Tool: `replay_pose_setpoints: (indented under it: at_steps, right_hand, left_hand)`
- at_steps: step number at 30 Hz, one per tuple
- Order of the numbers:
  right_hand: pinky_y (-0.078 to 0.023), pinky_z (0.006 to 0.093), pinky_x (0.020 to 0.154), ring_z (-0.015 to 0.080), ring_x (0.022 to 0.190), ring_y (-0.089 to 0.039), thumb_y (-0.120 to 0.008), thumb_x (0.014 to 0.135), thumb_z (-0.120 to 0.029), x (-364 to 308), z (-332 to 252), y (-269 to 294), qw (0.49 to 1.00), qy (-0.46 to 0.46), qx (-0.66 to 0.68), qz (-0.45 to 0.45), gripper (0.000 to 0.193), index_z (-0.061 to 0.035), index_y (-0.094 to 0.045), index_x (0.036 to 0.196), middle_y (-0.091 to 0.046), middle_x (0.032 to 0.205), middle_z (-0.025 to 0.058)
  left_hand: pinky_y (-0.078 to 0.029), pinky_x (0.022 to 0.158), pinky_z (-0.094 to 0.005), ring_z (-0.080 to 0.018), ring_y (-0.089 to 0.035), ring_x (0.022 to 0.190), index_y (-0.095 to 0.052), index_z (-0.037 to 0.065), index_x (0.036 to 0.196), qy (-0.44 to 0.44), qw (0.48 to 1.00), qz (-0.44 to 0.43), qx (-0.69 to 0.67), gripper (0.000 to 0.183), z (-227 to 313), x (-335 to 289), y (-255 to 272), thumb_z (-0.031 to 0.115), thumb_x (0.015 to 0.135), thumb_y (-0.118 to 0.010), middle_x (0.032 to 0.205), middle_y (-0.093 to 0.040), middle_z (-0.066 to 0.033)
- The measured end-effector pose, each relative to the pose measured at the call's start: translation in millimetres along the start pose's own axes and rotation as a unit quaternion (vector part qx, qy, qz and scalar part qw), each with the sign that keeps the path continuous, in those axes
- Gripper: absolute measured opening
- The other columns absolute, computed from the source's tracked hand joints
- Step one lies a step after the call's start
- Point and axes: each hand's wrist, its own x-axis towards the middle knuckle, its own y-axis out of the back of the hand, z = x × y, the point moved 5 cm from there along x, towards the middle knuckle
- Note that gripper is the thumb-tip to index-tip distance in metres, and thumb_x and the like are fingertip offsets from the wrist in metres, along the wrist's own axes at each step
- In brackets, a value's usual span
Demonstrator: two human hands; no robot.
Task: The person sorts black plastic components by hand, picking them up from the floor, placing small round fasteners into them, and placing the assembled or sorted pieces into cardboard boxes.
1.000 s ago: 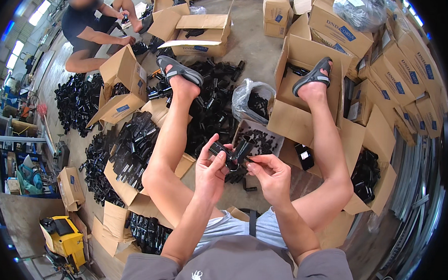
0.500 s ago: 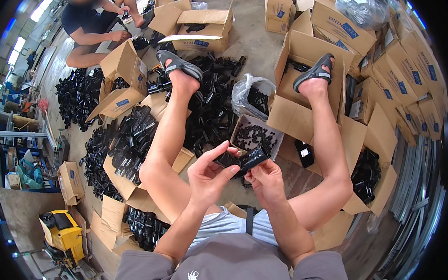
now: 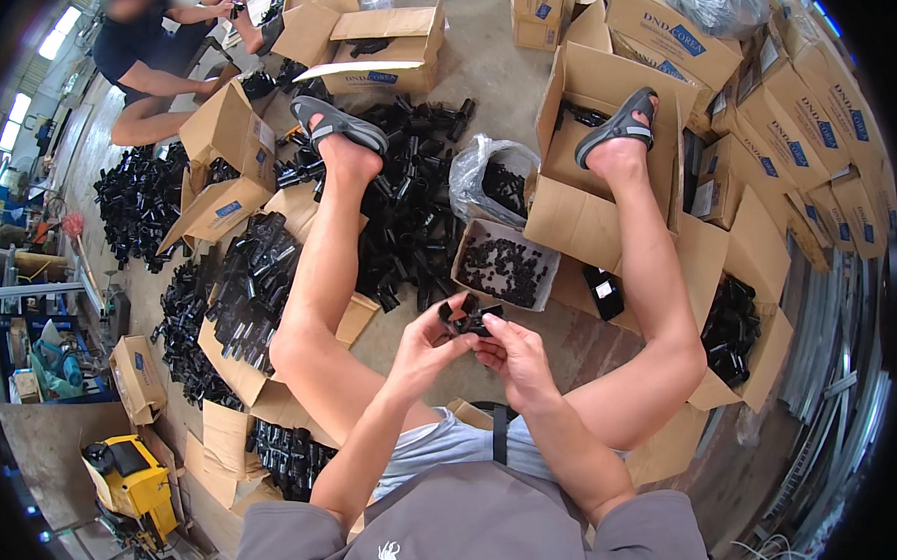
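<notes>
Both my hands meet over my lap, around a black plastic part point(image 3: 467, 319) with glossy faces. My left hand point(image 3: 423, 354) has its fingers curled about the part's left side. From the right, my right hand point(image 3: 518, 361) pinches it, thumb on top. Fingers cover much of the part, so its full shape is hidden. Just beyond the hands stands a light tray point(image 3: 498, 297) holding small black pieces point(image 3: 504, 265). Behind the tray, a clear plastic bag point(image 3: 469, 173) contains more small black pieces. A heap of black plastic parts point(image 3: 411, 213) lies between my feet.
Open cartons point(image 3: 581, 221) surround my legs, some with black parts inside. Far left, another person point(image 3: 133, 66) sits beside a second black heap point(image 3: 137, 201). Stacked cartons point(image 3: 785, 135) and metal profiles point(image 3: 834, 387) line the right. A yellow machine point(image 3: 144, 482) stands near left.
My hands have drawn closer together and the black part has turned between them; its long right end no longer sticks up. The whole view has shifted slightly. The other person's lower hand has moved behind a carton.
</notes>
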Motion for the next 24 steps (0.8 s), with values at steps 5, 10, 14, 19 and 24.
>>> replay_pose_setpoints:
  at_steps: [5,10,14,19,24]
  right_hand:
    - [-0.053,0.0242,0.073,0.0089,0.08,-0.069,-0.069,0.1,-0.033,21.7,31.8,5.9,0.997,0.019,-0.065,0.04,0.025,-0.0085,-0.073,0.102,-0.075,0.092,0.002]
    - [-0.05,0.0264,0.062,0.0076,0.069,-0.063,-0.078,0.093,-0.038,42.7,43.8,10.5,0.978,0.053,-0.194,0.063,0.035,-0.0042,-0.072,0.087,-0.072,0.081,0.0022]
    - [-0.048,0.0288,0.054,0.0099,0.06,-0.06,-0.078,0.092,-0.038,87.8,18.1,23.9,0.939,0.096,-0.32,0.084,0.036,-0.0037,-0.071,0.086,-0.069,0.075,0.0024]
    - [-0.055,0.047,0.09,0.0371,0.102,-0.071,-0.072,0.088,-0.023,187.8,-9.0,80.8,0.751,0.144,-0.62,0.176,0.024,-0.0082,-0.074,0.106,-0.075,0.103,0.0178]
    - [-0.053,0.0534,0.092,0.0434,0.107,-0.067,-0.073,0.084,-0.013,234.2,16.2,85.9,0.61,0.137,-0.775,0.093,0.031,-0.0115,-0.067,0.115,-0.069,0.112,0.0218]
  left_hand:
    - [-0.056,0.095,-0.0331,-0.0153,-0.065,0.113,-0.051,0.003,0.143,0.137,0.976,0.047,-0.164,0.049,-29.7,-13.5,1.0,0.008,0.098,-0.07,0.127,-0.065,-0.0064]
    - [-0.059,0.094,-0.0366,-0.0183,-0.067,0.108,-0.052,0.003,0.14,0.154,0.974,0.074,-0.151,0.045,-59.0,-8.4,24.6,0.005,0.098,-0.069,0.125,-0.065,-0.007]
    - [-0.06,0.092,-0.0363,-0.02,-0.068,0.106,-0.055,0.004,0.136,0.198,0.953,0.128,-0.19,0.042,-68.2,-3.9,55.3,0.002,0.096,-0.069,0.125,-0.065,-0.0071]
    - [-0.06,0.093,-0.0353,-0.021,-0.07,0.103,-0.055,0.004,0.137,0.239,0.939,0.135,-0.206,0.042,-76.8,10.2,87.3,0.0,0.097,-0.065,0.118,-0.068,-0.0097]
    - [-0.06,0.095,-0.0359,-0.0216,-0.07,0.105,-0.055,0.004,0.135,0.248,0.93,0.128,-0.239,0.043,-80.0,9.5,102.6,0.003,0.095,-0.07,0.117,-0.068,-0.0108]
